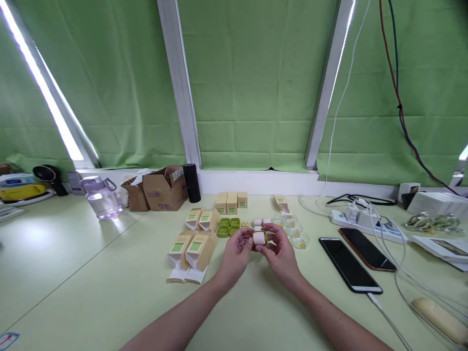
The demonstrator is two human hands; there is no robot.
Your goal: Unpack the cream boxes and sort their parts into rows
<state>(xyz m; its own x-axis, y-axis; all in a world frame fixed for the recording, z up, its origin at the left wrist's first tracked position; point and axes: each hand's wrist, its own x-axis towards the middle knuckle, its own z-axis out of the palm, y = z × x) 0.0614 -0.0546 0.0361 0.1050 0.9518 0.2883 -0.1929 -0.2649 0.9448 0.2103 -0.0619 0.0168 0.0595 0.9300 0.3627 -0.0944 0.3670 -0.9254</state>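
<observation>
Both my hands are raised over the middle of the table, their fingertips closed around a small green square cup with a pale pink rounded block (259, 238) in it. My left hand (237, 248) pinches its left side, and my right hand (281, 251) grips the right. More pale pink blocks (257, 222) lie just behind my fingers, partly hidden. To the left sit several empty-looking green square cups (224, 231). Beside my right hand are several clear plastic covers (300, 240) with yellow spots. Open kraft paper boxes (201, 247) with green labels lie left of my left hand.
Small closed kraft boxes (231, 203) stand behind the green cups, and another open one (281, 204) lies at the back. Two phones (350, 264), charging cables and a power strip (365, 224) occupy the right. A water jug (102, 197) and cardboard box (164, 190) stand back left.
</observation>
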